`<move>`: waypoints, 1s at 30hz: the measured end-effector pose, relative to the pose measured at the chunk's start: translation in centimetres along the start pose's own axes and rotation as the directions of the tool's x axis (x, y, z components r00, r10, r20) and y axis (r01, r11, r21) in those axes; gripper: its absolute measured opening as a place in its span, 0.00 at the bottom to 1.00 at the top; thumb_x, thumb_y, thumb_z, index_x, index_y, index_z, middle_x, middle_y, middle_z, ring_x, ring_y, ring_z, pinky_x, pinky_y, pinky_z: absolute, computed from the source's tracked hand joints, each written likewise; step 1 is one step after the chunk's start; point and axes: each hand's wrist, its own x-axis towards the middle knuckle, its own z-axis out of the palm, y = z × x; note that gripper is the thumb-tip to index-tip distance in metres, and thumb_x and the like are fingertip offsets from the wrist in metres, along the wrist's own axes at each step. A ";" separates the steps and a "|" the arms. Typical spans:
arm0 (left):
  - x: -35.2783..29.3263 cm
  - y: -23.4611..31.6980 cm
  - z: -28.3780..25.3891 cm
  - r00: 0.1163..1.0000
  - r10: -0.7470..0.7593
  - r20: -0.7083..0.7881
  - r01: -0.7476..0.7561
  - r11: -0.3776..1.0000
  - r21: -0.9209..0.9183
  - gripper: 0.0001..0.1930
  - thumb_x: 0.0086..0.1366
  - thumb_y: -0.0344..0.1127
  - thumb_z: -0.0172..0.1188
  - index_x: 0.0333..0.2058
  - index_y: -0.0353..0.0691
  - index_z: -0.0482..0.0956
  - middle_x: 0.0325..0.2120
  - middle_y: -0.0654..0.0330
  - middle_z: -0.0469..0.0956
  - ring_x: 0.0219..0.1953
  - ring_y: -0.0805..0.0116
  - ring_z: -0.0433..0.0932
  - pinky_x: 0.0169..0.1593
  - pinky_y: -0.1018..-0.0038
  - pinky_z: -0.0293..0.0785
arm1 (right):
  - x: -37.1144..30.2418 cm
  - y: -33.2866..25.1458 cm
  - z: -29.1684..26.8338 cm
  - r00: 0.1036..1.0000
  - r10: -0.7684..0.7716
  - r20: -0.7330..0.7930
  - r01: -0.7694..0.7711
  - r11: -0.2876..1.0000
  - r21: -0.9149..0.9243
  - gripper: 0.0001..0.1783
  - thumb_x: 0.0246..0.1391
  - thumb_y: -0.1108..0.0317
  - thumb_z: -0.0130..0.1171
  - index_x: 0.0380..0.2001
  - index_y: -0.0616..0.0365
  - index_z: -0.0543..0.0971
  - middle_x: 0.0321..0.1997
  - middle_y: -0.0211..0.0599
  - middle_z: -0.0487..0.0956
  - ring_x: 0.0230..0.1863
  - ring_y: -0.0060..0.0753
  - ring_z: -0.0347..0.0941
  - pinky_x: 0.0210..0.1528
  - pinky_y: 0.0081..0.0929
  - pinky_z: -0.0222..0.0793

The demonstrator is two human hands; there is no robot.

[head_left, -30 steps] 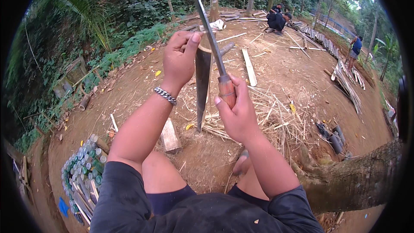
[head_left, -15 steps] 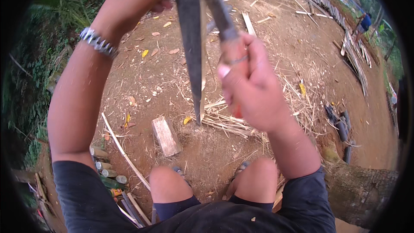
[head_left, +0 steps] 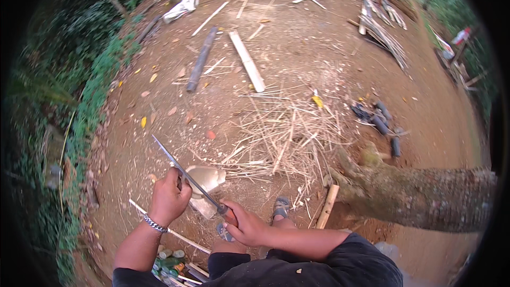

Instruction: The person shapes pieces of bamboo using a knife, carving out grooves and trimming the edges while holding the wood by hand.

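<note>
My right hand [head_left: 243, 224] grips the orange-brown handle of a long knife [head_left: 199, 187]. Its narrow blade slants up and to the left, away from me. My left hand [head_left: 171, 196], with a silver chain bracelet on the wrist, is curled closed against the blade's middle. What its fingers hold is hidden. Just right of it, partly behind the blade, shows a pale, rounded piece [head_left: 211, 176] that looks like split bamboo or wood. Below that a wooden block [head_left: 203, 208] lies on the ground, partly covered by the blade.
A heap of thin shavings [head_left: 289, 133] spreads ahead of me. Beyond it lie a pale split strip [head_left: 247, 61] and a dark pole [head_left: 202, 59]. A thick tree trunk [head_left: 419, 196] stands at right, with a short wooden piece [head_left: 327, 206] beside it. Two people are farther off.
Both hands have come down toward my lap, and the knife now slants up and left. The view has tilted outward over more ground. The long dark strip once at my left hand no longer shows clearly.
</note>
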 end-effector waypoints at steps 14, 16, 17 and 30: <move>-3.9 -11.1 -11.9 0.890 -0.447 -0.086 0.412 0.871 -0.267 0.10 0.67 0.24 0.52 0.47 0.33 0.72 0.28 0.56 0.81 0.24 0.74 0.79 0.24 0.74 0.77 | -6.8 6.8 -14.3 0.683 0.361 -0.635 -0.338 0.927 0.163 0.29 0.63 0.69 0.55 0.64 0.54 0.58 0.31 0.26 0.71 0.23 0.17 0.66 0.22 0.20 0.64; -5.6 -9.4 -13.8 0.887 -0.445 -0.124 0.403 0.876 -0.266 0.10 0.67 0.23 0.52 0.47 0.34 0.72 0.28 0.58 0.80 0.25 0.76 0.78 0.24 0.75 0.77 | -9.7 9.4 -16.5 0.510 0.643 -0.572 -0.348 0.762 0.546 0.26 0.63 0.70 0.55 0.61 0.55 0.60 0.31 0.27 0.71 0.22 0.18 0.65 0.21 0.21 0.64; -6.9 -7.9 -15.7 0.876 -0.458 -0.149 0.415 0.875 -0.251 0.10 0.67 0.23 0.52 0.47 0.34 0.72 0.28 0.59 0.80 0.26 0.77 0.78 0.24 0.76 0.76 | -11.5 10.6 -17.5 0.463 0.656 -0.596 -0.424 0.754 0.501 0.24 0.62 0.70 0.55 0.59 0.55 0.61 0.31 0.27 0.71 0.21 0.19 0.65 0.20 0.22 0.64; 9.1 5.1 -7.7 0.930 -0.366 0.026 0.366 0.930 0.012 0.13 0.65 0.30 0.54 0.47 0.33 0.75 0.24 0.54 0.81 0.21 0.71 0.80 0.25 0.73 0.75 | -23.6 20.5 -22.6 0.223 0.749 -0.624 -0.637 0.597 0.488 0.21 0.57 0.70 0.53 0.53 0.56 0.65 0.28 0.33 0.70 0.19 0.26 0.69 0.18 0.28 0.68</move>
